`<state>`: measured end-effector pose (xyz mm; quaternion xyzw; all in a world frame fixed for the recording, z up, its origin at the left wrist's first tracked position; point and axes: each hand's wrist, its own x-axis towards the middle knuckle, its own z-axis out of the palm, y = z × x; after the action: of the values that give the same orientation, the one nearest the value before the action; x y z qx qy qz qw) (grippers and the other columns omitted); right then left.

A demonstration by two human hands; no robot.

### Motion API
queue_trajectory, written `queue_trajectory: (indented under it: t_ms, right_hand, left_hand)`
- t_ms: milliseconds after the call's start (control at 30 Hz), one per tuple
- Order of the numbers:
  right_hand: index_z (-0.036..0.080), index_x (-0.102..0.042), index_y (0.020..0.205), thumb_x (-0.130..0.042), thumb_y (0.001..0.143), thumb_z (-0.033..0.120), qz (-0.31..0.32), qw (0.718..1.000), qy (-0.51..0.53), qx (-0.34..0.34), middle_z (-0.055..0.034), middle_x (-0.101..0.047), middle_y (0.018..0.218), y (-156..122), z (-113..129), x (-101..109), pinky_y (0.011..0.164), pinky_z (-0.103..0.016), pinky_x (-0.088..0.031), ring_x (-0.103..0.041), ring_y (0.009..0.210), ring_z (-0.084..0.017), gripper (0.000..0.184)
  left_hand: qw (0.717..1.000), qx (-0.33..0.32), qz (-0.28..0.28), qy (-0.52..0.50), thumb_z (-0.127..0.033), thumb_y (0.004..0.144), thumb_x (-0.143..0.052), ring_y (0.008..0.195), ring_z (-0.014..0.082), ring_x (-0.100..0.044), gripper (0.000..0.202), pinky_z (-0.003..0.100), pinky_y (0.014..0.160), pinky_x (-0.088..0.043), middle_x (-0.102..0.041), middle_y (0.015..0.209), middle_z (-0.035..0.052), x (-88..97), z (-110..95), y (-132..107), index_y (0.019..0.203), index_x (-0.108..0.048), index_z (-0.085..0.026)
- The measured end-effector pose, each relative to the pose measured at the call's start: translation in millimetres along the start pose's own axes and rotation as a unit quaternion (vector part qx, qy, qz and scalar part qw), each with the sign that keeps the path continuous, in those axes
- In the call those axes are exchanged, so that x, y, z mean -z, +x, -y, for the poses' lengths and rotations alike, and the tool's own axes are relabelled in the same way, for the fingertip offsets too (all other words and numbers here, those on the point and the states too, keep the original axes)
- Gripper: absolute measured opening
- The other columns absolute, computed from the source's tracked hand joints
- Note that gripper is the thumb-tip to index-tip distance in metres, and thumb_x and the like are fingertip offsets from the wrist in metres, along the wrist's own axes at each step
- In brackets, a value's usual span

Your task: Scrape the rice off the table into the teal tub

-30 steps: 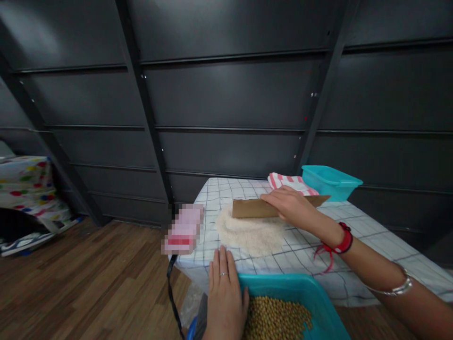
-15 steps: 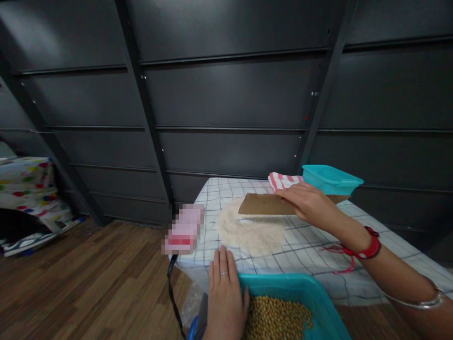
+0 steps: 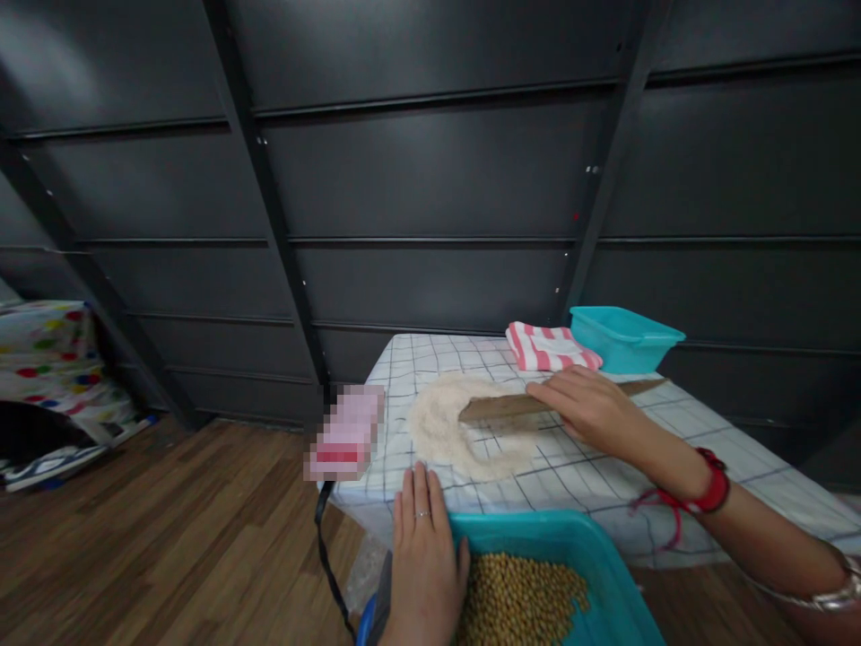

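My right hand (image 3: 592, 413) grips a strip of brown cardboard (image 3: 501, 408) along its upper edge. The strip's left end stands in a spread of white grains, like rice (image 3: 437, 426), on the checked cloth. A bare patch of cloth shows beside the cardboard, within the grains. My left hand (image 3: 427, 556) lies flat, fingers stretched out, at the near edge of the cloth. Its thumb is against the rim of a turquoise tub (image 3: 571, 529), which holds yellow-brown round beans or peas (image 3: 517, 597).
A folded red-and-white striped cloth (image 3: 552, 348) and another turquoise tub (image 3: 625, 339) are at the back right of the cloth-covered table (image 3: 417, 354). A blurred-out pink item (image 3: 346, 435) is at the left edge, above a black strap (image 3: 324, 556). Dark metal panels (image 3: 430, 188) rise behind.
The cardboard has tipped, so less of its broad face shows, and my right hand has come slightly lower. The bare patch in the grains looks larger. My left hand stays put.
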<state>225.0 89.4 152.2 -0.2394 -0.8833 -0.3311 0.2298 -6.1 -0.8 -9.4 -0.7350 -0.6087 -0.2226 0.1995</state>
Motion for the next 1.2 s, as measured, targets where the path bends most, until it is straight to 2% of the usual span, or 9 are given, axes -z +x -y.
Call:
queue_trajectory:
  t_ms: [167,300,467,733,833,933,1033,1100,1200]
  right_hand:
    - [0.015,-0.058,0.099,-0.036,0.07,0.0,-0.005,0.999,0.014,-0.03,-0.0074,-0.064,0.076,9.4,-14.1,5.4,0.068,-0.034,-0.044,-0.055,0.073,-0.02,0.039]
    - [0.016,-0.058,0.098,-0.036,0.074,0.0,-0.011,0.997,0.076,-0.012,-0.0058,-0.063,0.074,12.1,0.2,11.7,0.068,-0.031,-0.044,-0.055,0.072,-0.018,0.036]
    - [0.013,-0.059,0.098,-0.037,0.071,-0.001,0.002,0.998,0.057,0.025,-0.0059,-0.061,0.072,23.4,17.5,-3.1,0.063,-0.03,-0.042,-0.052,0.067,-0.018,0.038]
    - [0.014,-0.057,0.102,-0.038,0.071,0.0,-0.001,1.0,0.004,-0.028,-0.0072,-0.063,0.078,26.3,-8.4,2.2,0.068,-0.032,-0.041,-0.054,0.074,-0.019,0.039]
    - [0.012,-0.058,0.104,-0.04,0.072,0.0,0.036,0.997,-0.019,-0.062,-0.0087,-0.064,0.079,30.6,-18.7,-11.6,0.07,-0.033,-0.04,-0.055,0.075,-0.02,0.039]
    - [0.009,-0.059,0.103,-0.04,0.072,-0.001,0.09,0.991,-0.022,-0.101,-0.0111,-0.065,0.079,46.0,-25.6,-40.2,0.07,-0.034,-0.039,-0.056,0.075,-0.021,0.038]
    - [0.01,-0.061,0.099,-0.041,0.07,-0.002,0.111,0.989,-0.008,-0.097,-0.0098,-0.066,0.08,60.1,-24.8,-63.3,0.069,-0.031,-0.039,-0.057,0.075,-0.02,0.037]
    - [0.013,-0.061,0.097,-0.043,0.068,-0.002,0.119,0.989,0.006,-0.083,-0.008,-0.066,0.083,61.6,-21.9,-66.7,0.071,-0.03,-0.04,-0.058,0.078,-0.018,0.037]
    - [0.015,-0.061,0.1,-0.044,0.066,-0.002,0.124,0.99,0.019,-0.065,-0.0069,-0.067,0.087,51.2,-22.8,-52.1,0.073,-0.029,-0.041,-0.058,0.08,-0.018,0.041]
  left_hand:
    - [1.0,0.012,-0.005,0.009,-0.013,0.072,-0.042,0.124,0.0378,-0.038,0.058,0.052,0.094,-0.043,-0.04,0.135,0.0264,4.4,-3.7,2.9,0.128,-0.037,0.003]
    - [1.0,0.004,-0.004,0.007,-0.013,0.074,-0.042,0.123,0.0381,-0.039,0.057,0.052,0.092,-0.045,-0.041,0.134,0.0268,7.5,-5.0,4.2,0.128,-0.037,0.003]
    - [1.0,0.009,-0.002,0.003,-0.01,0.073,-0.042,0.124,0.0388,-0.037,0.057,0.053,0.093,-0.043,-0.04,0.134,0.0288,8.6,-4.9,4.5,0.128,-0.037,0.005]
    - [1.0,0.026,-0.014,0.012,-0.011,0.072,-0.042,0.124,0.0364,-0.039,0.056,0.051,0.093,-0.044,-0.043,0.133,0.0252,6.6,-7.0,4.2,0.126,-0.04,0.002]
    - [1.0,0.017,-0.009,0.013,-0.012,0.073,-0.042,0.124,0.0368,-0.038,0.057,0.05,0.093,-0.045,-0.042,0.134,0.0253,5.5,-6.1,3.2,0.127,-0.039,0.002]
    - [1.0,0.001,-0.003,0.016,-0.013,0.074,-0.042,0.125,0.0367,-0.037,0.059,0.05,0.093,-0.045,-0.04,0.136,0.0252,2.8,-2.5,1.8,0.131,-0.034,0.002]
    - [1.0,-0.007,0.0,0.019,-0.014,0.076,-0.041,0.127,0.0361,-0.033,0.062,0.05,0.094,-0.044,-0.037,0.138,0.0248,0.1,0.5,0.4,0.134,-0.028,0.001]
    - [1.0,-0.011,-0.001,0.022,-0.014,0.076,-0.04,0.128,0.0364,-0.032,0.063,0.05,0.094,-0.044,-0.036,0.138,0.0251,-0.7,1.0,-0.2,0.135,-0.025,0.002]
    - [1.0,-0.012,-0.001,0.026,-0.014,0.076,-0.039,0.127,0.037,-0.033,0.062,0.05,0.094,-0.044,-0.036,0.138,0.0254,-0.7,0.3,-0.7,0.135,-0.027,0.003]
